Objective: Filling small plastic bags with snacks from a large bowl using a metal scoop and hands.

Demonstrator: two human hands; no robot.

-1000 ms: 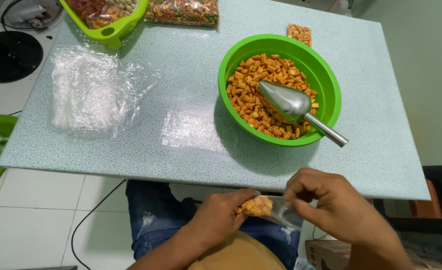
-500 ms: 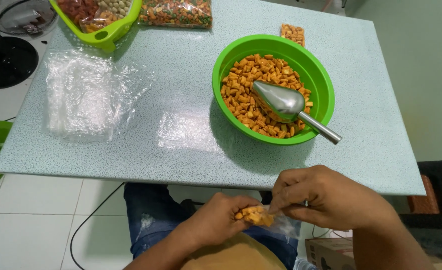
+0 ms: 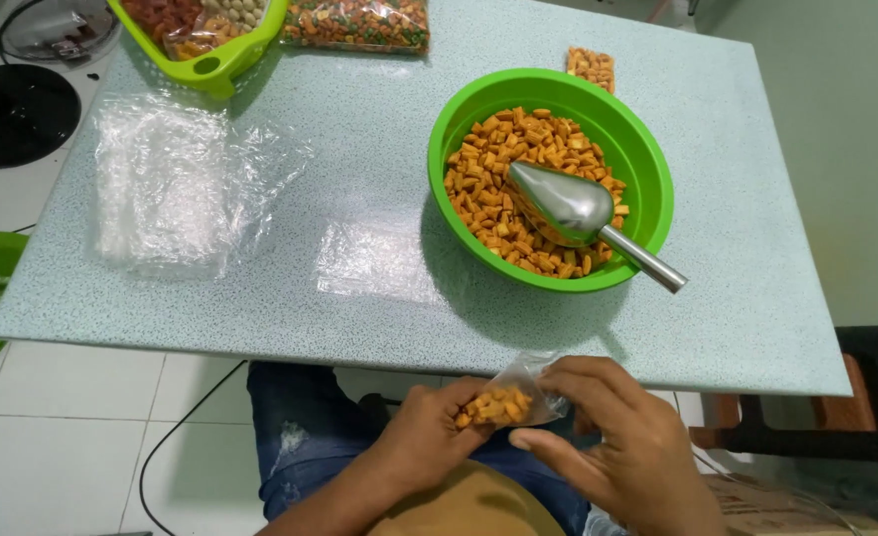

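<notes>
Below the table's near edge, over my lap, I hold a small clear plastic bag of orange snack pieces (image 3: 503,402). My left hand (image 3: 429,437) cups the bag from the left and below. The fingers of my right hand (image 3: 612,442) pinch the bag's top on its right side. On the table, right of centre, stands a green bowl (image 3: 647,159) full of the same orange pieces, with a metal scoop (image 3: 573,208) lying in it, handle pointing toward the lower right.
A pile of clear plastic bags (image 3: 176,184) lies at the left on the speckled table (image 3: 339,298). A green tray (image 3: 210,65) of snacks and a filled snack packet (image 3: 359,22) sit at the far edge. Another small packed bag (image 3: 592,66) lies behind the bowl.
Both hands have shifted slightly with the small bag; my right hand has moved from covering it to pinching its top, so the filled bag shows more.
</notes>
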